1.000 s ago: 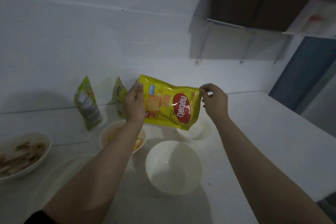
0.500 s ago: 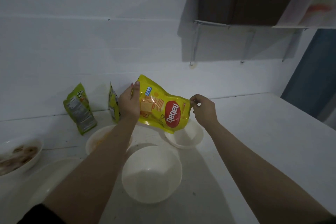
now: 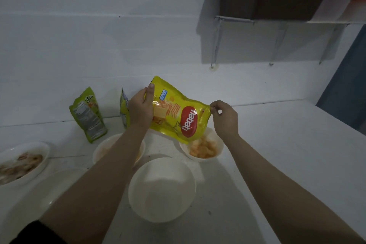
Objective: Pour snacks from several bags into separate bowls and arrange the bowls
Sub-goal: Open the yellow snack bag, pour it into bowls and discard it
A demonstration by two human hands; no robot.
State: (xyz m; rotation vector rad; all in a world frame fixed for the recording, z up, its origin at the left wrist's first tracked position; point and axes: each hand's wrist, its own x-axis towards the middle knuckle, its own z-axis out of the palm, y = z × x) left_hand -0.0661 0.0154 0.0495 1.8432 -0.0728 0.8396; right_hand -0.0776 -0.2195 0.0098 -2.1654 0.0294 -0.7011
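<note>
Empty white bowl [image 3: 162,189] nearest. Beyond it, left hand [image 3: 141,107] grips the yellow snack bag's [image 3: 178,114] upper end; right hand [image 3: 225,118] pinches its lower corner. Bag tilts over a small bowl [image 3: 202,147] holding orange snacks. Green bags [image 3: 89,115] stand by the wall.

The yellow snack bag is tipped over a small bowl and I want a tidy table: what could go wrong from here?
1. The small bowl already holds a heap of orange snacks, so more pouring from the yellow bag may overflow it.
2. The right hand only pinches one corner of the bag; the mouth could swing and spill onto the table.
3. The left forearm hangs over another bowl and might knock it.
</note>
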